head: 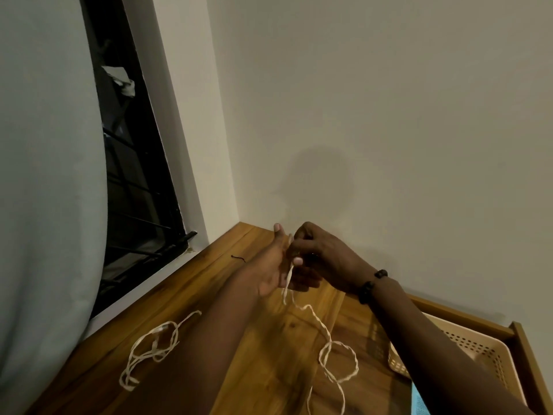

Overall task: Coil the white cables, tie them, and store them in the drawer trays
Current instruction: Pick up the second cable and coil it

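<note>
A white cable [324,348] hangs from between the person's two hands, which are raised together above the far end of a wooden top [269,369], close to the corner of the wall [389,115]. The right hand [321,259] is curled, its fingertips [297,260] pressed together on the cable's upper end, pinching it. The left hand [273,265] stands just beside it, palm turned toward the right hand, fingers straight and spread apart; the cable runs along its palm side, but whether it is wrapped round those fingers cannot be told from this angle. A dark beaded bracelet [372,284] sits on the right wrist.

From the pinch the cable drops below both hands, bends toward the right forearm, forms one loose round loop on the wood and trails on toward the near edge of the view. A second white cable [152,347] lies well apart from the grip, on the far side of the left forearm, in several slack, untied loops flat on the wood. A small dark thread-like scrap [238,258] lies on the wood just beyond the left hand.

Under the right forearm a pale perforated tray [478,345] sits in an open wooden drawer [520,354]. Past the left arm hang a light curtain [45,175] and a dark window [131,175].
</note>
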